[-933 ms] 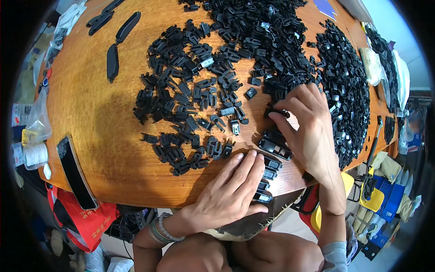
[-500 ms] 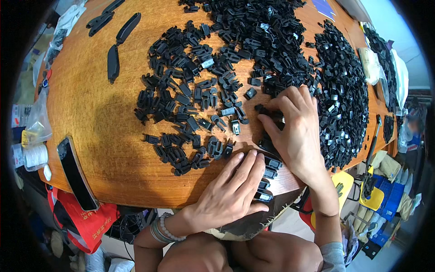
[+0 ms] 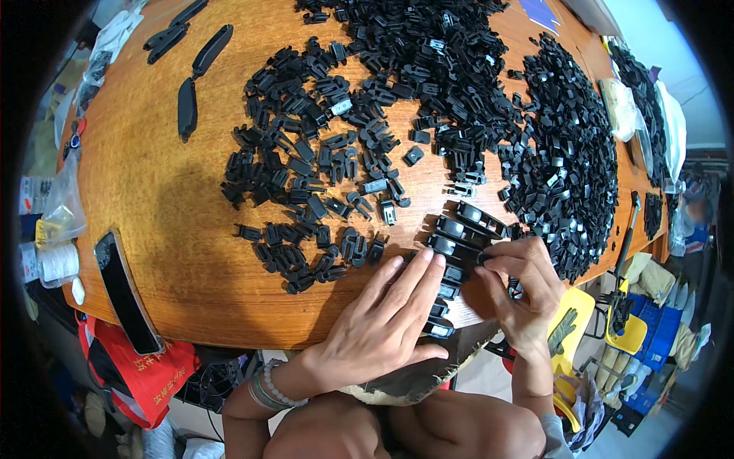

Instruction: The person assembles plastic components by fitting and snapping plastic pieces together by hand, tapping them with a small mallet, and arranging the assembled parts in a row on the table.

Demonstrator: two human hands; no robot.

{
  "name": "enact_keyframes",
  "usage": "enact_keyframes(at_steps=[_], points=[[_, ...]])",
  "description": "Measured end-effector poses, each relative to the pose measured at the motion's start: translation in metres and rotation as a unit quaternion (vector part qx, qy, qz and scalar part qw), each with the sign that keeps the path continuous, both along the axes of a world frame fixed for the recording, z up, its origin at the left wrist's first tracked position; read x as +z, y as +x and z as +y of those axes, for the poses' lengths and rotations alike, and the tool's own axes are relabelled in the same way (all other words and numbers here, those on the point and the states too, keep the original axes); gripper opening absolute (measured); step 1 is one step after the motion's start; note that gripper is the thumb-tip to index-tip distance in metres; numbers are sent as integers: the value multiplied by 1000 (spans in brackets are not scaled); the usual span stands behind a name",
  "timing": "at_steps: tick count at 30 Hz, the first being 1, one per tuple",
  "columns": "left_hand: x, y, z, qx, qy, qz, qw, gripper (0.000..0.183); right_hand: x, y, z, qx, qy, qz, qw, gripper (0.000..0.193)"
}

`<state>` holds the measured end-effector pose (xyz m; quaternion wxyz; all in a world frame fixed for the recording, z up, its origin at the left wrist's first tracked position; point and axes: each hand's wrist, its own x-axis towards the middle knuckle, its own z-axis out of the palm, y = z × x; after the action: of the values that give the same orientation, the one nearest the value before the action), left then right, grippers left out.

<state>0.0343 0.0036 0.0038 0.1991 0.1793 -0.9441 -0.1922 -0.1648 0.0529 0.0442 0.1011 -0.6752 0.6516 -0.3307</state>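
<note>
A row of elongated black plastic pieces [image 3: 457, 229] lies side by side near the table's front edge. My left hand [image 3: 386, 314] rests flat, fingers stretched, with its fingertips at the left ends of the row. At the right ends, the thumb and forefinger of my right hand [image 3: 527, 291] pinch a small black plastic piece [image 3: 483, 260]. Its exact shape is mostly hidden by the fingers. Left of the row lies a loose spread of black plastic clips [image 3: 306, 164], several of them fork-shaped.
Beyond the hands is a large heap of black clips [image 3: 428, 69]; another heap of small black parts [image 3: 569, 161] stands at the right. A phone [image 3: 126, 291] lies at the left edge of the wooden table [image 3: 160, 191], and long black pieces [image 3: 187, 107] lie farther back.
My right hand has drawn nearer and slightly right, from the row's far end to its right side. The far pieces of the row now show. My left hand has barely moved.
</note>
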Motion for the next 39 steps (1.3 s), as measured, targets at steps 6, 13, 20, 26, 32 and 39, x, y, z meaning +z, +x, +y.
enact_keyframes(at_steps=[6, 13, 20, 26, 32, 39], points=[[2, -6, -3, -10, 44, -19, 999, 86, -10, -1, 2, 16, -18, 44, 999, 28], [1, -7, -3, -14, 43, -31, 998, 86, -18, -1, 5, 28, -29, 86, 996, 30], [-1, -5, -4, -10, 39, -31, 999, 86, -9, -14, -19, 0, -23, 80, 997, 24], [-1, -6, -5, -13, 34, -28, 999, 85, -2, -27, -71, 56, 36, 50, 997, 18], [0, -8, -6, -20, 42, -21, 999, 86, 10, -26, -89, 94, 151, 112, 978, 20], [0, -8, -6, -23, 44, -15, 999, 86, 10, -36, -55, -61, 133, -207, 967, 15]])
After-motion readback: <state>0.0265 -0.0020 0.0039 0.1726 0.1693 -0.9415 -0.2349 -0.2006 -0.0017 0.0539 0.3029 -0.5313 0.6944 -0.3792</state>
